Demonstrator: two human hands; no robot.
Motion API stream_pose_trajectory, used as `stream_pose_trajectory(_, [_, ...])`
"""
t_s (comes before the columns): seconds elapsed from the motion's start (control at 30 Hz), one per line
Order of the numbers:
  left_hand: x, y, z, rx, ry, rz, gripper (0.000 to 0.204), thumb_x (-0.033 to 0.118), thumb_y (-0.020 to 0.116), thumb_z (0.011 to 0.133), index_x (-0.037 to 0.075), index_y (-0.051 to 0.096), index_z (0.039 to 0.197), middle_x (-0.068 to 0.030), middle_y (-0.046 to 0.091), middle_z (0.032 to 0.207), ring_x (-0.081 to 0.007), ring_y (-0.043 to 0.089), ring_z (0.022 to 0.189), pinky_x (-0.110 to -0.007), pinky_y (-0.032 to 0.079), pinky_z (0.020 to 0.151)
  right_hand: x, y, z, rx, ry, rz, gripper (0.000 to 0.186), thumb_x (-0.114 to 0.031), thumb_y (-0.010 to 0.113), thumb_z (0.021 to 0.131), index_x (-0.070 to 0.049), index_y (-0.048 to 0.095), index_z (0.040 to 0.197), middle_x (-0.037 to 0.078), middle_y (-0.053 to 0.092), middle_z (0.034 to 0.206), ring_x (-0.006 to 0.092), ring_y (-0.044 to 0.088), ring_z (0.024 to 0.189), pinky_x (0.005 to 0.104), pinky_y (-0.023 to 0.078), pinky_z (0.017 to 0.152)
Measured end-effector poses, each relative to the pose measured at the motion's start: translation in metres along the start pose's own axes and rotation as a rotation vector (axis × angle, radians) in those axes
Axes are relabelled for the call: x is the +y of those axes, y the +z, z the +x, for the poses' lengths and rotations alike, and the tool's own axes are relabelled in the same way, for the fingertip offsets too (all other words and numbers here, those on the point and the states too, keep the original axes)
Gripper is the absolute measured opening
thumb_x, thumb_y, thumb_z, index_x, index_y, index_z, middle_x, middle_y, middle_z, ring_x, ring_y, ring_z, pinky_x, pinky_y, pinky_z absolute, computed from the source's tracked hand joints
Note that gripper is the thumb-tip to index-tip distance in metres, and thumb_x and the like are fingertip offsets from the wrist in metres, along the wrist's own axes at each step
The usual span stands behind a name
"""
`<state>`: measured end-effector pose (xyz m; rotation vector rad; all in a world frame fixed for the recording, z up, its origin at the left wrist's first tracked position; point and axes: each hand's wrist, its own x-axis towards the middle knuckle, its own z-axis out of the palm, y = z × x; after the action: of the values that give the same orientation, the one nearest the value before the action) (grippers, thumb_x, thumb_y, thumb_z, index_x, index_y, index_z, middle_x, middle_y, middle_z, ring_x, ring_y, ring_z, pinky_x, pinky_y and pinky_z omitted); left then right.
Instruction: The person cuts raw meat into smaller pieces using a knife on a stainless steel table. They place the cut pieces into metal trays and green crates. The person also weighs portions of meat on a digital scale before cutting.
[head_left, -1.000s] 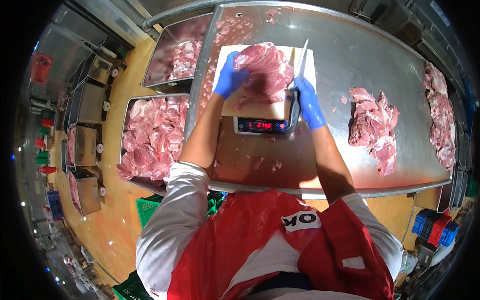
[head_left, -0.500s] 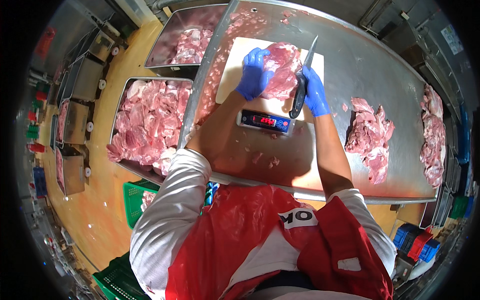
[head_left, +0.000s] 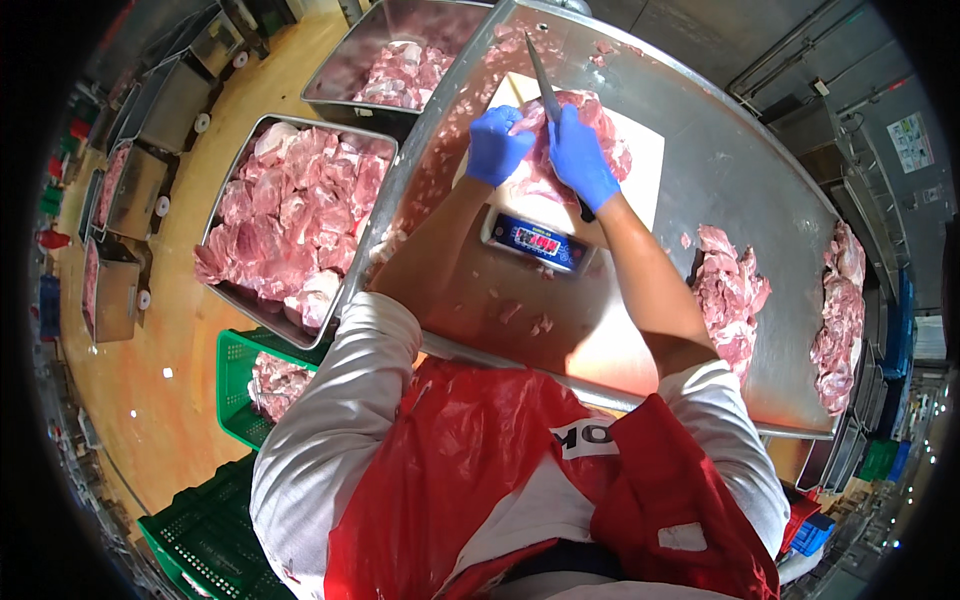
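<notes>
A slab of raw meat (head_left: pixel 607 130) lies on a white cutting board (head_left: pixel 645 170) that rests on a scale (head_left: pixel 536 243) with a lit red display. My left hand (head_left: pixel 498 146), in a blue glove, is closed with curled fingers on the slab's left edge. Over the middle of the meat, my right hand (head_left: pixel 582 162), also blue-gloved, grips a knife (head_left: pixel 542 78). The blade points away and slightly left; the handle's end shows beneath my palm. Both hands partly hide the slab, so I cannot tell whether the blade touches it.
Two meat piles lie right on the steel table, a nearer one (head_left: pixel 722 295) and a farther one (head_left: pixel 838 315). Left of the table stand a heaped steel tub (head_left: pixel 232 290), another tub (head_left: pixel 320 85) and a green crate (head_left: pixel 232 385). The table has a raised rim (head_left: pixel 690 68).
My right hand has brought the knife leftward from beside the slab to over it, the blade tilting left instead of right. My left hand's fingers have curled in on the meat. The view has shifted slightly.
</notes>
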<state>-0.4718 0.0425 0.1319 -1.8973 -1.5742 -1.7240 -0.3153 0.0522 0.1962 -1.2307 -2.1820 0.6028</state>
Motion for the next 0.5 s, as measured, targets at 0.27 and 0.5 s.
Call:
stream_pose_trajectory(0.27, [-0.016, -0.013, 0.0, -0.077, -0.267, -0.199, 0.017, 0.012, 0.075, 0.075, 0.002, 0.064, 0.066, -0.0127, 0.06, 0.059, -0.0119, 0.059, 0.054, -0.032, 0.047, 0.053, 0.005, 0.022, 0.003, -0.278, -0.032, -0.188, 0.029, -0.018, 0.049, 0.095, 0.008, 0.048, 0.106, 0.035, 0.064, 0.088, 0.0502, 0.064, 0.091, 0.0561, 0.049, 0.079])
stream_pose_trajectory(0.5, [-0.026, -0.033, -0.005, -0.201, -0.488, -0.388, 0.014, 0.009, 0.071, 0.072, 0.002, 0.063, 0.064, -0.0064, 0.057, 0.056, -0.0065, 0.052, 0.055, -0.029, 0.047, 0.054, -0.023, 0.017, -0.032, -0.453, -0.097, -0.118, 0.032, -0.018, 0.042, 0.098, 0.007, 0.045, 0.117, 0.035, 0.063, 0.1, 0.0465, 0.064, 0.096, 0.0528, 0.05, 0.082])
